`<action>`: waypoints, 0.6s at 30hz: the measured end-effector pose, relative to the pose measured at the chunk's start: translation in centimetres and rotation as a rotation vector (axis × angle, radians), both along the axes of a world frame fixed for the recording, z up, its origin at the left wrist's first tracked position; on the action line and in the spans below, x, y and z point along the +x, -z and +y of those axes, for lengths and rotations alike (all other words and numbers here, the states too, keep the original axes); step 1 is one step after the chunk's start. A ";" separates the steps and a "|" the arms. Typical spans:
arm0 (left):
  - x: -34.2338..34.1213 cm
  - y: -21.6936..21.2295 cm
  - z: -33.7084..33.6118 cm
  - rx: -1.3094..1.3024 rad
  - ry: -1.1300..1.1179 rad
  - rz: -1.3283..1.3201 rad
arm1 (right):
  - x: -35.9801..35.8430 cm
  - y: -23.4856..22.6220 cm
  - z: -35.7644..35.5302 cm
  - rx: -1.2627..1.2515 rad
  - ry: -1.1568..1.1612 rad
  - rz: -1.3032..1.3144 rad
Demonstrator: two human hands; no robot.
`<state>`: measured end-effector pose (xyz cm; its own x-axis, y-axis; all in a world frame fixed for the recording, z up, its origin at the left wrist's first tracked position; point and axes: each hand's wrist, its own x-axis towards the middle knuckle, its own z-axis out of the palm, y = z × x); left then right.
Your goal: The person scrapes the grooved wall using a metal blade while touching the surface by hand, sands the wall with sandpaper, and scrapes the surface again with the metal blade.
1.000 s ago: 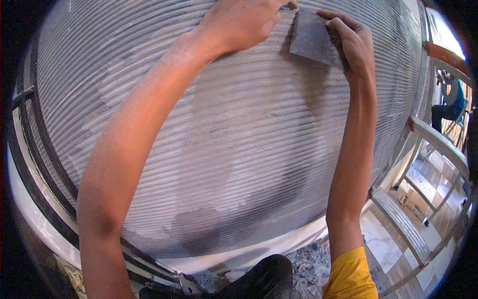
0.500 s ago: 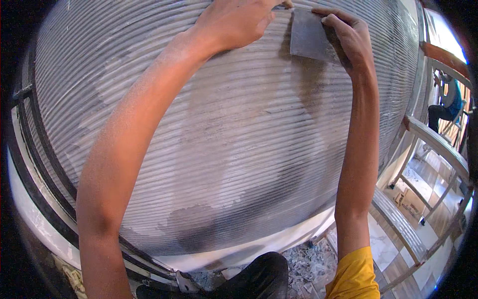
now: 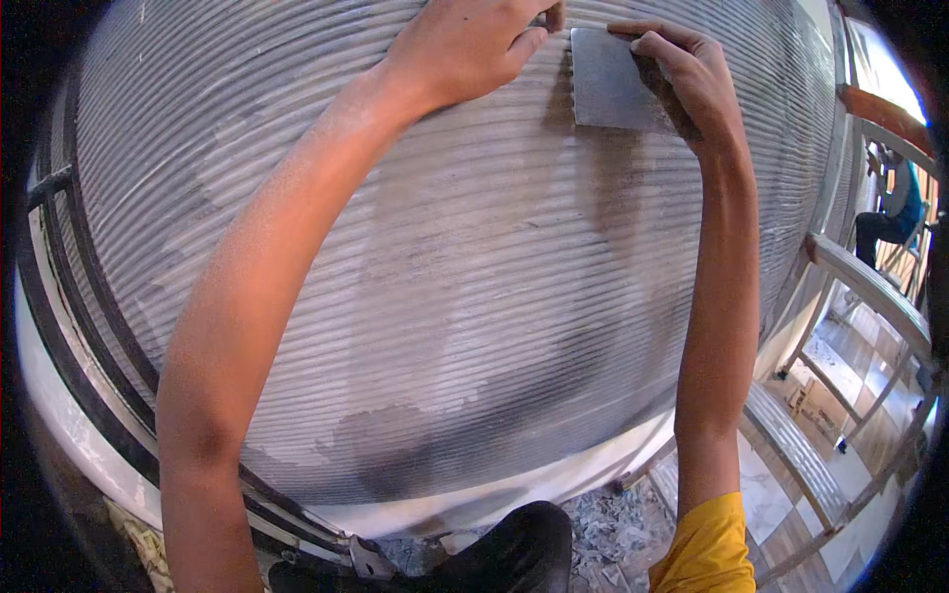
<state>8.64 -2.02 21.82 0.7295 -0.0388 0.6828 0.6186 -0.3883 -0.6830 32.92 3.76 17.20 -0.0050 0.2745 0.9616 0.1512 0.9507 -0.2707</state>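
At the lower edge sat a dark knee (image 3: 514, 553). Above it spread the ridged grey adhesive (image 3: 445, 326). At the top of the frame the right hand (image 3: 682, 74) gripped a notched trowel (image 3: 608, 89), while the left hand (image 3: 465, 49) pinched its upper corner. Even pressure and a steady angle would keep the ridges uniform.

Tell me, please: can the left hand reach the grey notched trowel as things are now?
Probably yes. The left hand rests on the ridged grey surface just beside the trowel, which the right hand holds, and nothing lies between them.
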 end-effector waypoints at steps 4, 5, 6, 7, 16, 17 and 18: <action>-0.1 -0.1 0.1 0.014 0.052 0.029 | 0.1 -1.1 -1.3 -0.123 -0.109 -0.058; -0.1 -0.1 0.1 0.025 0.076 0.035 | 0.2 -1.6 -1.7 -0.208 -0.225 -0.053; -0.1 -0.1 0.2 0.021 0.079 0.032 | 0.2 -2.0 -2.0 -0.212 -0.222 -0.055; -0.1 -0.1 0.2 0.032 0.096 0.037 | 0.1 -2.5 -2.2 -0.243 -0.228 -0.062; -0.1 -0.2 0.2 -0.012 0.114 0.017 | 0.1 -3.4 -1.6 -0.321 -0.234 -0.161; -0.1 -0.2 0.1 -0.013 0.120 0.013 | 0.2 -3.2 -1.5 -0.307 -0.241 -0.141; -0.2 -0.2 0.1 -0.008 0.118 0.014 | 0.3 -3.1 -1.3 -0.294 -0.249 -0.121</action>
